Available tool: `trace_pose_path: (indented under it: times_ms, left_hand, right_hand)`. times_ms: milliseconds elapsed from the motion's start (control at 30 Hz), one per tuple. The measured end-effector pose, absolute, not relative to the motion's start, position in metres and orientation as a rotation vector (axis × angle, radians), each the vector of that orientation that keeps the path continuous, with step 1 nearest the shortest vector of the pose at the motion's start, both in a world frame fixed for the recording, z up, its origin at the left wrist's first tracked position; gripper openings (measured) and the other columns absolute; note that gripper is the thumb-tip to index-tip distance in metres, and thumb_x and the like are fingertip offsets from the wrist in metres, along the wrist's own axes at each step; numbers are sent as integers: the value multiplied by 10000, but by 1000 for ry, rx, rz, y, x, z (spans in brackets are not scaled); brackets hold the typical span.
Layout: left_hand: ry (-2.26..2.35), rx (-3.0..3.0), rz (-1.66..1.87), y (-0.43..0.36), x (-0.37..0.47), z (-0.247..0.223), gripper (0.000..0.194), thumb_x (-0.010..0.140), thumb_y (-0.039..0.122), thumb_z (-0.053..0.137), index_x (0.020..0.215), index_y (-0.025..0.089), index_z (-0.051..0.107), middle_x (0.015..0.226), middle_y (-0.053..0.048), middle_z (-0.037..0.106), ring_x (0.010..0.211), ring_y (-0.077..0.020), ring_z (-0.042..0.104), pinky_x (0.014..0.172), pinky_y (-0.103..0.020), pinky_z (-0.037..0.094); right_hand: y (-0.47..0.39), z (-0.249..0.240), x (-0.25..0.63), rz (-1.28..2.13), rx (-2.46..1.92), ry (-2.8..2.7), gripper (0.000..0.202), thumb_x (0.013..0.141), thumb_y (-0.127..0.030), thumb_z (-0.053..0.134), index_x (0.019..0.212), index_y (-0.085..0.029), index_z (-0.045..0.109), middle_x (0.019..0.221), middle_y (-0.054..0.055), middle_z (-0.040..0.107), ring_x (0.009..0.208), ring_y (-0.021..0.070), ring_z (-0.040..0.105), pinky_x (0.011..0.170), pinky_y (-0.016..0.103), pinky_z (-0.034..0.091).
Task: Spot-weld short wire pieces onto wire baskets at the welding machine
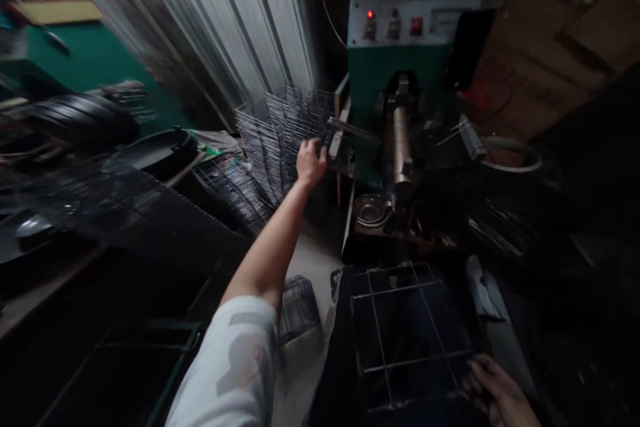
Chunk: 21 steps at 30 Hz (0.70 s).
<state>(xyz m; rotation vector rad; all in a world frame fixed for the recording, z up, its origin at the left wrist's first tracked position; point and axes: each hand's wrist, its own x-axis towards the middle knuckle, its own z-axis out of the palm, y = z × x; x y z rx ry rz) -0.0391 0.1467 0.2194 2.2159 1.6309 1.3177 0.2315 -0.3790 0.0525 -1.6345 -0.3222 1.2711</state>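
Observation:
My left hand [311, 163] is stretched forward at the right edge of a tall stack of wire grids [280, 133]; its fingers are bent, and blur hides whether they touch a wire. A single wire grid frame [383, 333] lies over my lap, and my right hand [487, 383] grips its lower right corner. Ahead stands a green machine [367, 73] with a thick metal arm [401, 140] sticking out toward me.
A small metal dish [371, 209] sits below the machine arm. More wire pieces [299, 307] stand on the floor under my left arm. Dark panels [150, 207] fill the left side, and cardboard boxes [555, 47] rise at the back right.

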Motion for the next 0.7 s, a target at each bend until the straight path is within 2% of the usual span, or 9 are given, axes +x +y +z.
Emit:
trace_pose_path:
  times_ms: [100, 167, 367, 500, 600, 700]
  left_hand:
    - [1641, 2228, 1212, 176, -14, 231, 413, 905, 227, 550, 1311, 154, 561, 1317, -158, 583, 1259, -284, 543, 1113, -434, 405]
    - [1684, 2223, 1130, 186, -7, 235, 433, 879, 226, 594, 1305, 156, 558, 1315, -159, 581, 1263, -296, 538, 1122, -451, 392]
    - [1826, 2261, 903, 184, -10, 257, 238, 823, 230, 647, 1045, 146, 643, 1109, -115, 674, 1160, -320, 608, 1034, -519, 451]
    - [1890, 2304, 948, 178, -9, 274, 217, 828, 245, 630, 1022, 149, 617, 1092, -108, 681, 1180, -339, 607, 1041, -555, 432]
    - [1850, 2325, 1115, 171, -3, 283, 233, 871, 248, 567, 1083, 150, 575, 1100, -102, 664, 1213, -327, 596, 1053, -563, 410]
    - [1769, 2347, 1171, 157, -2, 291, 236, 891, 264, 540, 1090, 139, 559, 1062, -85, 661, 1183, -304, 615, 1032, -540, 426]
  right_hand:
    - [-375, 61, 238, 1298, -1599, -331, 312, 721, -594, 761, 787, -310, 648, 635, -5, 523, 634, 248, 623, 681, 460, 576]
    - [-369, 64, 242, 1326, -1591, -316, 303, 738, -576, 765, 800, -305, 644, 659, -7, 519, 656, 238, 615, 682, 425, 565]
    - [-369, 68, 242, 1338, -1526, -403, 333, 764, -590, 763, 815, -289, 631, 640, -20, 471, 607, 189, 516, 592, 333, 473]
    - [-353, 81, 262, 1347, -1497, -511, 348, 785, -583, 749, 842, -260, 632, 609, -31, 432, 575, 173, 479, 560, 316, 421]
    - [-296, 92, 297, 1517, -1430, -589, 347, 770, -526, 779, 833, -229, 610, 581, -52, 414, 513, 127, 428, 528, 281, 405]
    - [-214, 98, 332, 1623, -1383, -785, 449, 641, -530, 831, 742, -199, 545, 521, -102, 310, 434, 54, 268, 417, 195, 240]
